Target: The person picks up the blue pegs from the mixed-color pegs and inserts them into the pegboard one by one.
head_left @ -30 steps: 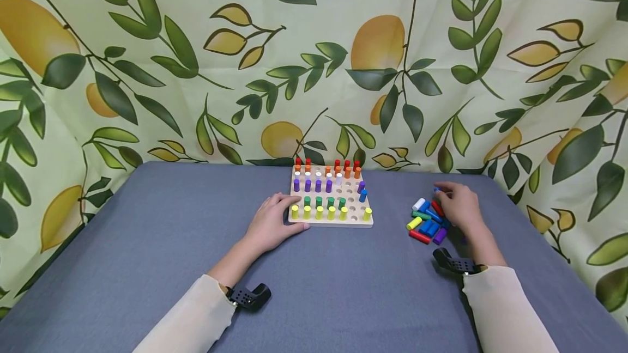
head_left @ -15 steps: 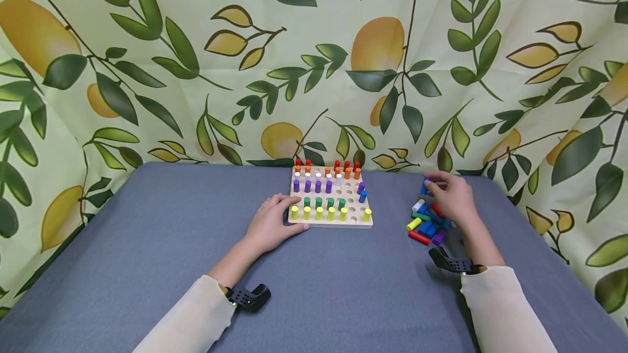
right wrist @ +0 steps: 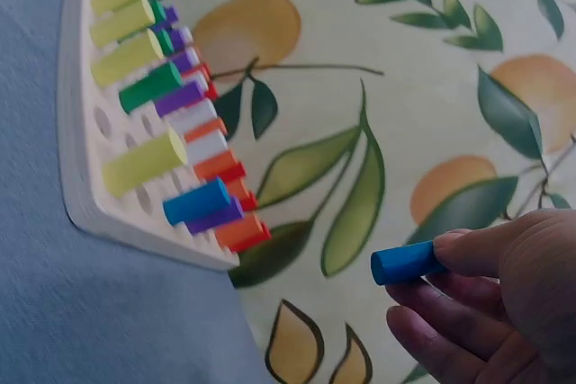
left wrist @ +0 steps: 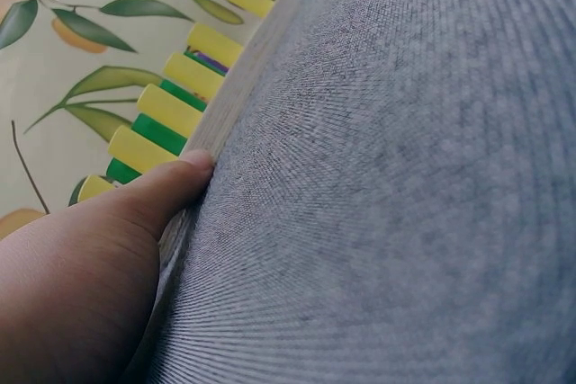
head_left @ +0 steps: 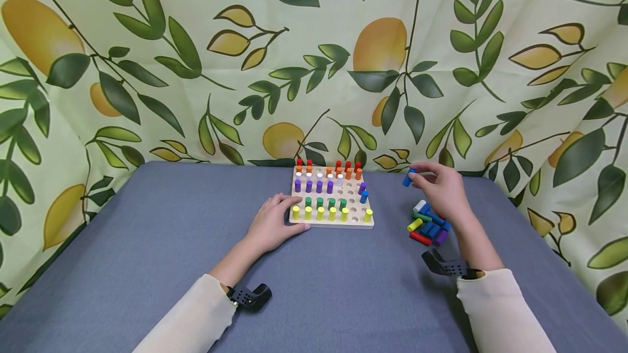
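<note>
A wooden pegboard (head_left: 338, 223) stands at the back middle of the table, holding upright pegs in rows of red, orange, white, purple, green and yellow. One blue peg (head_left: 364, 197) is in its right column, and several holes show bare. My left hand (head_left: 270, 225) grips the board's front left corner, thumb along the front edge; its other fingertips are partly hidden. Raised off the table to the right, my right hand (head_left: 444, 189) pinches a blue peg (right wrist: 407, 263) between thumb and fingers, its free end pointing out. Below that hand lies a pile of loose pegs (head_left: 427, 227).
The loose pegs are blue, red, yellow, green, white and purple, heaped together right of the board. A grey-blue cloth (head_left: 333, 287) covers the table. Behind it hangs a leaf-and-fruit patterned curtain (head_left: 314, 91), close to the board's back edge.
My right hand has lifted the blue peg from near the pile and carried it left and toward the back. My left hand keeps its place on the pegboard.
</note>
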`<state>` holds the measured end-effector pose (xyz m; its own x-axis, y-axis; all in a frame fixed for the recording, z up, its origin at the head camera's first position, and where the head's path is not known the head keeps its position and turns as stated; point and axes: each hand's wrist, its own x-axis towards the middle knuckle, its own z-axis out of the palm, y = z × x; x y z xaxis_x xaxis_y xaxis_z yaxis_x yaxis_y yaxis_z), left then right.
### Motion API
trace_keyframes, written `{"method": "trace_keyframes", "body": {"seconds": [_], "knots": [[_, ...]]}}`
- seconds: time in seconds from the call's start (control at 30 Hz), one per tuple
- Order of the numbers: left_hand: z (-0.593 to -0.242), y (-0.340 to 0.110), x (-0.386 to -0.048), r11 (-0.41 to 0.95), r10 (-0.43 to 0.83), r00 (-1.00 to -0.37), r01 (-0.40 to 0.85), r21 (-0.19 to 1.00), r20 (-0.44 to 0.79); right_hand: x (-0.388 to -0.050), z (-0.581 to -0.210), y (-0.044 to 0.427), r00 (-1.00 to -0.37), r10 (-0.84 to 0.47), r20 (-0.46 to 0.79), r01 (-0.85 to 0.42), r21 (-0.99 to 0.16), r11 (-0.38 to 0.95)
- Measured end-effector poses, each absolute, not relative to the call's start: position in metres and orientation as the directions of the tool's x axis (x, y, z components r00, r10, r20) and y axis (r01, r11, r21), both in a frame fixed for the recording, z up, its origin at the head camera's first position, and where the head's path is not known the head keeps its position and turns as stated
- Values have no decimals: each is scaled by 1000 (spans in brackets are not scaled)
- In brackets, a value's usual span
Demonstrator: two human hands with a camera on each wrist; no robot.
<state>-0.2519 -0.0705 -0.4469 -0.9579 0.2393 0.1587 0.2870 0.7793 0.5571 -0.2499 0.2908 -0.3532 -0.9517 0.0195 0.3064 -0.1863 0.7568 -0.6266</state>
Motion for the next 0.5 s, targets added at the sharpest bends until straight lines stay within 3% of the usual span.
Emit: {"method": "trace_keyframes", "body": {"seconds": [0.5], "knots": [[-451,-71,-251,771,246,-958,285,570,146,-258,-369,229,-909,-115,402,-356,-599,717]]}}
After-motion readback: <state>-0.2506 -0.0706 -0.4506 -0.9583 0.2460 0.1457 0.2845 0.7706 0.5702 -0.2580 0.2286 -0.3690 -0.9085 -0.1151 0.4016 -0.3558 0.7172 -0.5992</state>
